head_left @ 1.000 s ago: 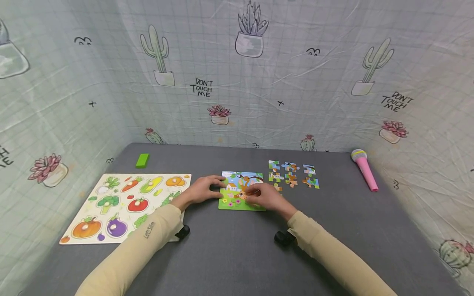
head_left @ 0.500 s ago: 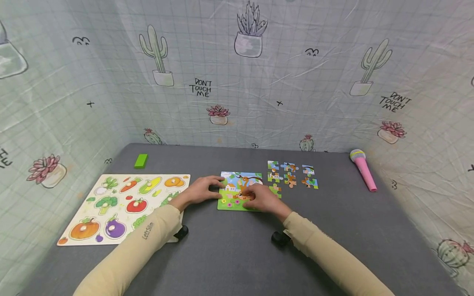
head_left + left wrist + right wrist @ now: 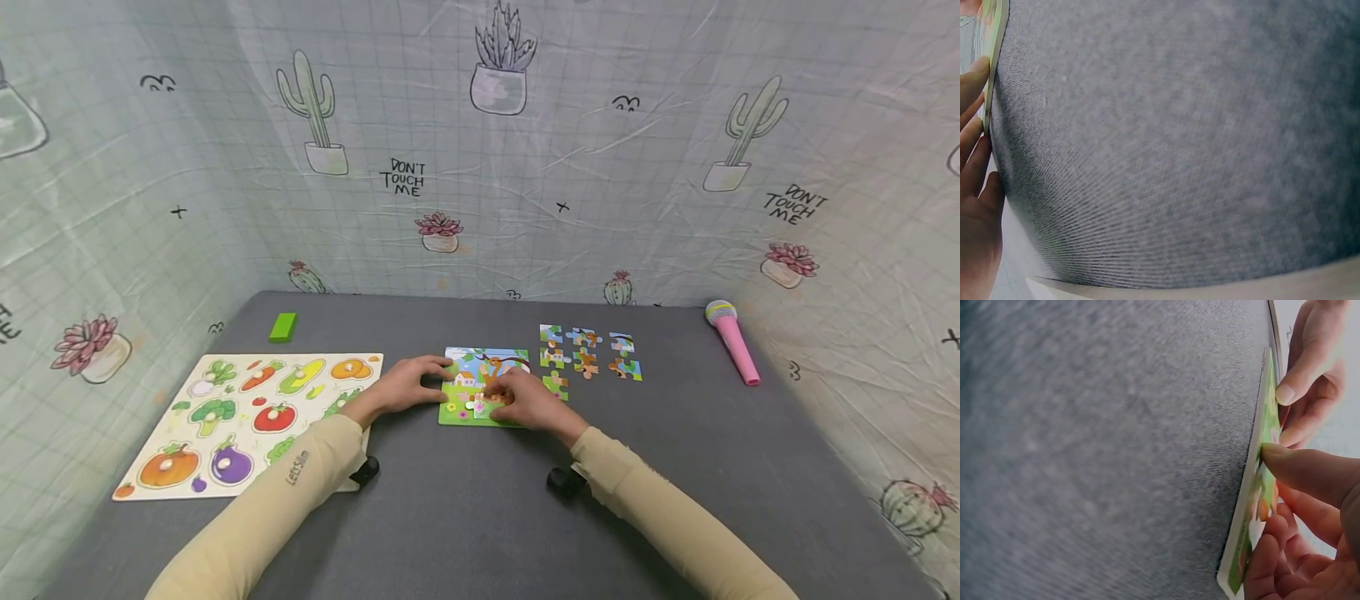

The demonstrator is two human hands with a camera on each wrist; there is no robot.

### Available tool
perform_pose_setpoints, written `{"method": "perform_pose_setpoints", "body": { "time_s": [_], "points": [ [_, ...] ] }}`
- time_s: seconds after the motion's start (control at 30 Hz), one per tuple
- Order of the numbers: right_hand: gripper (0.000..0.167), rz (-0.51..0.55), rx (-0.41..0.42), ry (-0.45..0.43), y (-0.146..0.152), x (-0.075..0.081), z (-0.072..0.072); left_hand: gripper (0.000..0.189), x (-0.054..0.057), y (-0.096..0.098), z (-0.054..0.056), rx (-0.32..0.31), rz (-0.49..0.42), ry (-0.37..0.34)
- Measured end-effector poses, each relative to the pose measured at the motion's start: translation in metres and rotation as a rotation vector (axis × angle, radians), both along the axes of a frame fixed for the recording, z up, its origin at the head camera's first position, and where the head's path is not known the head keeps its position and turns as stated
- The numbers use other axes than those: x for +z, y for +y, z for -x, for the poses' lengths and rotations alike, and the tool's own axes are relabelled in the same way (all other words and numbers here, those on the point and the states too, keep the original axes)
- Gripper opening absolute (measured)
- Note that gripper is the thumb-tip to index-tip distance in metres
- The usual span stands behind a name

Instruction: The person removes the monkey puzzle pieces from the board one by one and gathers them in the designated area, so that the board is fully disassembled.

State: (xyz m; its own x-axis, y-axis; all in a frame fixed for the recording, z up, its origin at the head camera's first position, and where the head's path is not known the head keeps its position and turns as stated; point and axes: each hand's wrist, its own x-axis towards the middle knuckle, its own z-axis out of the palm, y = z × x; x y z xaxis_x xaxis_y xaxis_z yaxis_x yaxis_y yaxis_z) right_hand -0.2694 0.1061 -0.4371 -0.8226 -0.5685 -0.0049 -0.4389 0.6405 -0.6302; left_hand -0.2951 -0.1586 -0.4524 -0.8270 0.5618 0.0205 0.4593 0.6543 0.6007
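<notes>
A small deer jigsaw board [image 3: 461, 363] lies at the table's middle, between both hands. My left hand [image 3: 405, 383] rests at its left edge, fingers spread and relaxed; the thumb touches the board's edge in the left wrist view. Over the board's lower middle, my right hand [image 3: 534, 402] pinches a jigsaw piece [image 3: 480, 406] with thumb and fingers, and it stands out tilted against the picture around it. The hand covers the board's right part. Loose jigsaw pieces [image 3: 585, 362] lie in loose rows just right of the board.
A wooden vegetable puzzle board [image 3: 247, 454] lies to the left, partly under the left forearm. Behind it stands a green block [image 3: 283, 327]. A pink toy microphone [image 3: 735, 343] lies at the far right. Printed cloth walls [image 3: 517, 192] enclose the table's back and sides.
My right hand has closed on a piece in the board, and that piece now tilts up out of the picture. The left hand keeps its place at the board's edge.
</notes>
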Motion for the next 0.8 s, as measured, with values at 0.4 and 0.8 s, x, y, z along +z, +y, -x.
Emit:
{"method": "perform_pose_setpoints", "body": {
  "time_s": [0.4, 0.8],
  "points": [
    [0.032, 0.040, 0.031, 0.007, 0.0009, -0.0012, -0.0047, 0.037, 0.0005, 0.0004, -0.0020, 0.001, -0.006, -0.013],
    [0.022, 0.099, 0.094, 0.000, 0.0050, -0.0021, -0.0070, 0.036, 0.0034, -0.0001, -0.0012, -0.008, 0.004, -0.014]
  ]
}}
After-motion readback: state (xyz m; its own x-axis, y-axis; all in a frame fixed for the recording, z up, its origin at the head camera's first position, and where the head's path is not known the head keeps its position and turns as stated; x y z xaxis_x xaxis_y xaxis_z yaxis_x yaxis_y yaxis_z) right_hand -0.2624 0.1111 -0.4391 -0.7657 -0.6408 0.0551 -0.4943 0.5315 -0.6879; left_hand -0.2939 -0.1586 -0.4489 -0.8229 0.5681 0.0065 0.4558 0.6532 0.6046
